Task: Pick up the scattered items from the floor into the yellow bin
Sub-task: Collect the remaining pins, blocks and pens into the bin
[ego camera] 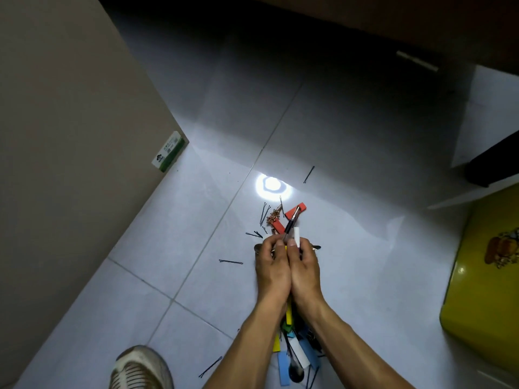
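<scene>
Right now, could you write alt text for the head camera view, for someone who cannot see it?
Two hands, left hand and right hand, pressed together, grip a pen and a white strip above a tiled floor littered with hairpins and coloured blocks. A yellow bin stands at right.

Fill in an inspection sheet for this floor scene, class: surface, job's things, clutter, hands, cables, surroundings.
Surface: pale tiled floor, bright lamp glare.
Job's things: yellow bin at right; red blocks, hairpins and coloured strips scattered on the floor.
Clutter: green-and-white box by the wall.
Hands: left hand and right hand pressed together, gripping a pen and white piece.
Cables: nothing seen.
Surroundings: beige wall; shoe.
</scene>
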The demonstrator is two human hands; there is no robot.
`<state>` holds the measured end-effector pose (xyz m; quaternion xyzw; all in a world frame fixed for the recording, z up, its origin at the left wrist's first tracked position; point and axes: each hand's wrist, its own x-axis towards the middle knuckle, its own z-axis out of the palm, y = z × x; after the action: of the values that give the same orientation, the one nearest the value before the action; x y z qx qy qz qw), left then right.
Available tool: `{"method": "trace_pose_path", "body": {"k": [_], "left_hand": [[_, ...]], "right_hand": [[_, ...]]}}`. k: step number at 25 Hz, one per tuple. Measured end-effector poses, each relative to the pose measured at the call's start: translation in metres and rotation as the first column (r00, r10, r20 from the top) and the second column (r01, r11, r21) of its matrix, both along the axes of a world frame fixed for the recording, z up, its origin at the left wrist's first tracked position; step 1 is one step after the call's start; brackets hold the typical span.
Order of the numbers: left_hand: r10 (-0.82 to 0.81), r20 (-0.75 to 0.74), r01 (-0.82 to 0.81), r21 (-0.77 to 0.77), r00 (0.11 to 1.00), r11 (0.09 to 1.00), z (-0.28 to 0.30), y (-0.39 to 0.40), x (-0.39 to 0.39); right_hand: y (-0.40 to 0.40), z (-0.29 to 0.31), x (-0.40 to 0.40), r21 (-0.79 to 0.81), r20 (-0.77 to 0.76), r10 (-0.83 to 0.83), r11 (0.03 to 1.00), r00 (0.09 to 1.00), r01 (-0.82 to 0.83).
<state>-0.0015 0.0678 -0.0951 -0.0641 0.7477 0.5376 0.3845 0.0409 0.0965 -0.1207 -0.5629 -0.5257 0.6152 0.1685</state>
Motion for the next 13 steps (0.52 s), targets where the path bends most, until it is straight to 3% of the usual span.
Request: {"method": "trace_pose_path", "body": {"k": [9, 13], "left_hand": [[-0.167, -0.114, 0.186, 0.185, 0.979, 0.965, 0.112, 0.027, 0.038], [-0.289, -0.152, 0.319, 0.237, 0.945, 0.918, 0.165, 0.051, 0.097]], "right_hand": [[0.031, 0.114, 0.046, 0.198, -0.141, -0.047, 0.977, 0.989, 0.074], [0.05, 0.166, 0.105, 0.252, -0.153, -0.161, 0.948, 0.975, 0.196]]}}
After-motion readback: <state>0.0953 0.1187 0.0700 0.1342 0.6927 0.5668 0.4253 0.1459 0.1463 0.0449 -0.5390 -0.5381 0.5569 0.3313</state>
